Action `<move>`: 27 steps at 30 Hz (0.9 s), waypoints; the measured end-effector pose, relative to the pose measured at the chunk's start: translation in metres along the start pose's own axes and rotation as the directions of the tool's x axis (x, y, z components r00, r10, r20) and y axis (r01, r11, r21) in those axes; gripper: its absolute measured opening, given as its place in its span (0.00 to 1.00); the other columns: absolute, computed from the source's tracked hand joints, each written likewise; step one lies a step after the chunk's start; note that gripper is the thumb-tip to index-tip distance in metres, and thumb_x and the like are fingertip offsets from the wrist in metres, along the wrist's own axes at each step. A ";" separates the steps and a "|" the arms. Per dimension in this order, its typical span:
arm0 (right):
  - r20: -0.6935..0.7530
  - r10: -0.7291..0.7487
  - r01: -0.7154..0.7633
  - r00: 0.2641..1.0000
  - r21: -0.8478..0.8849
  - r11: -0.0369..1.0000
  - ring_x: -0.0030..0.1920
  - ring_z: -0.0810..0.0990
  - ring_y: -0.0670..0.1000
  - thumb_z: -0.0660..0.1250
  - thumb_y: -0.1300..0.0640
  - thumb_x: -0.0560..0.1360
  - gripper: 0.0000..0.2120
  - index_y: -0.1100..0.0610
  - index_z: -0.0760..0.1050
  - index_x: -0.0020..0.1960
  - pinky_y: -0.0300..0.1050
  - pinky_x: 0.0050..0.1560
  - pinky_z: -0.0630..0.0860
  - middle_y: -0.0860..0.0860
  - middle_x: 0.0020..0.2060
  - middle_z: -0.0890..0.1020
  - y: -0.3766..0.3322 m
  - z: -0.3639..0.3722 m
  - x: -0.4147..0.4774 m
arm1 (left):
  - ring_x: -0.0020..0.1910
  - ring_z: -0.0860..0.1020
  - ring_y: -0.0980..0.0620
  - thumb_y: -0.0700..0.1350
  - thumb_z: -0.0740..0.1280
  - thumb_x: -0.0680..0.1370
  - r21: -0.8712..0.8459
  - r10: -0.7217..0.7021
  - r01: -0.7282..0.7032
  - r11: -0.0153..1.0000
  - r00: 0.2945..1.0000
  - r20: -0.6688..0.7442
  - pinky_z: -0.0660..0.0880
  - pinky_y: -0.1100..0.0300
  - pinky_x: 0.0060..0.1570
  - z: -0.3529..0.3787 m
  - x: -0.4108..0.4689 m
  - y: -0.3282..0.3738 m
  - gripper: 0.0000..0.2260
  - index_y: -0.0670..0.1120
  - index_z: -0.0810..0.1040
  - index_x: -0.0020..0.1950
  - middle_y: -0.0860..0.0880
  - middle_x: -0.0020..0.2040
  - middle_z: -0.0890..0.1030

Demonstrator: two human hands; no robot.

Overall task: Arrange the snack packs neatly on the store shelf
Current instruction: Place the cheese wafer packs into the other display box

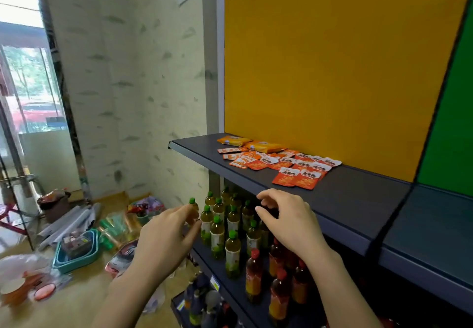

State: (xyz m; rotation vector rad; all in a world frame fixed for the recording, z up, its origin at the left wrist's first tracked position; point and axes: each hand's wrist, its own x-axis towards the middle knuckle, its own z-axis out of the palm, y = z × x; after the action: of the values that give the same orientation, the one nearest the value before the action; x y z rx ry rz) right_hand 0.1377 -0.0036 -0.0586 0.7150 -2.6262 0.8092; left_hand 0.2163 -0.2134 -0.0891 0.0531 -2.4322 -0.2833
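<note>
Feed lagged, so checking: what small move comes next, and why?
Probably raise the right hand to the nearest red packs; it hovers empty at the shelf front edge, and those packs lie scattered and overlapping.

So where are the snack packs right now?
Centre-right in the head view, the snack packs lie on the dark upper shelf near the yellow back panel, above the drink bottles.

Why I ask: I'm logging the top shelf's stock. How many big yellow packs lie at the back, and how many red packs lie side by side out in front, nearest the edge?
Big yellow packs: 2
Red packs out in front: 2
Total: 4
The small packs between overlap too much to count.
</note>
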 end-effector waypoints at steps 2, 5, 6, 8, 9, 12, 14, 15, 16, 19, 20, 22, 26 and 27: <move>-0.001 0.003 -0.003 1.000 -0.007 1.000 0.55 0.77 0.44 0.62 0.46 0.76 0.13 0.44 0.73 0.60 0.43 0.53 0.76 0.40 0.52 0.79 -0.003 0.019 0.021 | 0.41 0.76 0.57 0.53 0.62 0.77 -0.009 -0.002 0.002 1.000 1.000 0.010 0.69 0.66 0.36 0.013 0.016 -0.022 0.07 0.52 0.77 0.49 0.57 0.42 0.79; -0.019 0.020 -0.020 1.000 -0.019 1.000 0.55 0.77 0.43 0.62 0.46 0.76 0.13 0.44 0.73 0.60 0.42 0.52 0.76 0.39 0.53 0.79 -0.004 0.046 0.058 | 0.41 0.75 0.59 0.53 0.61 0.77 -0.015 0.023 -0.023 1.000 0.999 0.033 0.64 0.72 0.34 0.037 0.050 -0.054 0.08 0.53 0.77 0.51 0.57 0.44 0.80; -0.033 0.032 -0.032 0.999 -0.021 0.999 0.54 0.77 0.43 0.62 0.46 0.76 0.12 0.44 0.73 0.60 0.41 0.51 0.75 0.39 0.53 0.79 -0.003 0.054 0.072 | 0.41 0.75 0.60 0.54 0.60 0.78 -0.025 0.041 -0.040 0.999 0.998 0.039 0.62 0.74 0.34 0.047 0.065 -0.064 0.09 0.53 0.76 0.52 0.57 0.44 0.80; -0.066 0.052 -0.053 0.996 -0.022 0.998 0.53 0.77 0.43 0.63 0.46 0.76 0.12 0.44 0.74 0.59 0.41 0.51 0.76 0.40 0.53 0.79 0.000 0.067 0.100 | 0.42 0.75 0.60 0.54 0.60 0.78 -0.067 0.062 -0.057 0.996 0.996 0.068 0.63 0.76 0.34 0.064 0.096 -0.080 0.09 0.53 0.76 0.53 0.57 0.46 0.79; -0.086 0.067 -0.070 0.994 -0.026 0.997 0.53 0.77 0.43 0.63 0.47 0.76 0.13 0.45 0.74 0.59 0.41 0.51 0.77 0.40 0.52 0.79 0.002 0.074 0.118 | 0.43 0.76 0.60 0.54 0.60 0.78 -0.088 0.082 -0.075 0.993 0.993 0.084 0.64 0.76 0.35 0.074 0.117 -0.090 0.10 0.53 0.76 0.53 0.57 0.46 0.79; -0.125 0.107 -0.115 0.986 -0.053 0.992 0.53 0.76 0.42 0.63 0.46 0.76 0.13 0.46 0.74 0.60 0.39 0.51 0.76 0.40 0.52 0.78 0.008 0.083 0.156 | 0.44 0.76 0.58 0.53 0.60 0.78 -0.116 0.139 -0.129 0.985 0.987 0.084 0.66 0.72 0.37 0.091 0.161 -0.108 0.09 0.52 0.76 0.53 0.57 0.48 0.80; -0.163 0.119 -0.136 0.979 -0.097 0.986 0.54 0.76 0.43 0.62 0.46 0.76 0.14 0.46 0.74 0.60 0.39 0.52 0.74 0.40 0.54 0.78 0.010 0.089 0.184 | 0.47 0.77 0.56 0.53 0.61 0.78 -0.138 0.176 -0.167 0.976 0.983 0.060 0.71 0.65 0.42 0.104 0.194 -0.123 0.08 0.52 0.76 0.52 0.56 0.47 0.80; -0.177 0.122 -0.143 0.977 -0.115 0.983 0.55 0.76 0.44 0.62 0.46 0.76 0.14 0.46 0.74 0.60 0.40 0.52 0.74 0.41 0.55 0.78 0.011 0.091 0.197 | 0.47 0.77 0.56 0.52 0.61 0.78 -0.157 0.192 -0.182 0.971 0.980 0.055 0.72 0.63 0.44 0.110 0.209 -0.129 0.08 0.51 0.76 0.51 0.56 0.46 0.80; -0.187 0.127 -0.153 0.974 -0.129 0.980 0.56 0.76 0.44 0.62 0.46 0.76 0.14 0.46 0.74 0.60 0.41 0.53 0.73 0.41 0.55 0.79 0.013 0.092 0.208 | 0.48 0.77 0.56 0.52 0.61 0.77 -0.181 0.209 -0.196 0.964 0.977 0.053 0.73 0.62 0.45 0.115 0.222 -0.133 0.07 0.51 0.76 0.50 0.57 0.46 0.79; -0.214 0.177 -0.217 0.961 -0.179 0.960 0.56 0.76 0.45 0.63 0.46 0.76 0.14 0.47 0.74 0.60 0.41 0.53 0.73 0.42 0.56 0.79 0.020 0.091 0.235 | 0.48 0.78 0.54 0.52 0.62 0.77 -0.230 0.251 -0.231 0.945 0.966 0.060 0.72 0.59 0.47 0.135 0.258 -0.144 0.07 0.51 0.76 0.49 0.56 0.45 0.80; -0.221 0.190 -0.235 0.957 -0.198 0.952 0.56 0.77 0.45 0.63 0.46 0.76 0.14 0.47 0.75 0.60 0.42 0.53 0.73 0.42 0.56 0.79 0.024 0.091 0.243 | 0.49 0.78 0.53 0.52 0.62 0.77 -0.237 0.261 -0.240 0.941 0.964 0.058 0.72 0.58 0.47 0.142 0.271 -0.148 0.07 0.50 0.76 0.49 0.55 0.46 0.80; -0.250 0.217 -0.277 0.943 -0.232 0.933 0.56 0.78 0.46 0.63 0.46 0.75 0.13 0.47 0.75 0.58 0.46 0.54 0.75 0.43 0.54 0.80 0.030 0.092 0.263 | 0.50 0.78 0.52 0.52 0.62 0.77 -0.264 0.267 -0.242 0.934 0.961 0.065 0.72 0.57 0.46 0.157 0.298 -0.157 0.08 0.50 0.76 0.51 0.54 0.48 0.81; -0.295 0.282 -0.361 0.913 -0.260 0.896 0.52 0.79 0.47 0.65 0.47 0.75 0.13 0.49 0.76 0.58 0.47 0.52 0.76 0.45 0.52 0.81 0.035 0.089 0.290 | 0.49 0.78 0.53 0.51 0.63 0.77 -0.329 0.266 -0.223 0.918 0.960 0.092 0.71 0.59 0.43 0.186 0.345 -0.169 0.07 0.51 0.77 0.51 0.54 0.48 0.81; -0.314 0.304 -0.391 0.899 -0.265 0.882 0.52 0.79 0.48 0.65 0.48 0.75 0.13 0.49 0.76 0.58 0.48 0.52 0.77 0.45 0.52 0.81 0.036 0.090 0.299 | 0.49 0.78 0.52 0.51 0.64 0.76 -0.354 0.265 -0.216 0.910 0.960 0.095 0.72 0.58 0.43 0.194 0.359 -0.173 0.06 0.51 0.78 0.50 0.54 0.48 0.81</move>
State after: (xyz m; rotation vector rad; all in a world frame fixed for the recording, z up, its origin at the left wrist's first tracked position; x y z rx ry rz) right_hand -0.1417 -0.1413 -0.0217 0.0327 -2.5779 0.4939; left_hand -0.1897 -0.3854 -0.0457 -0.4327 -2.4601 -0.6081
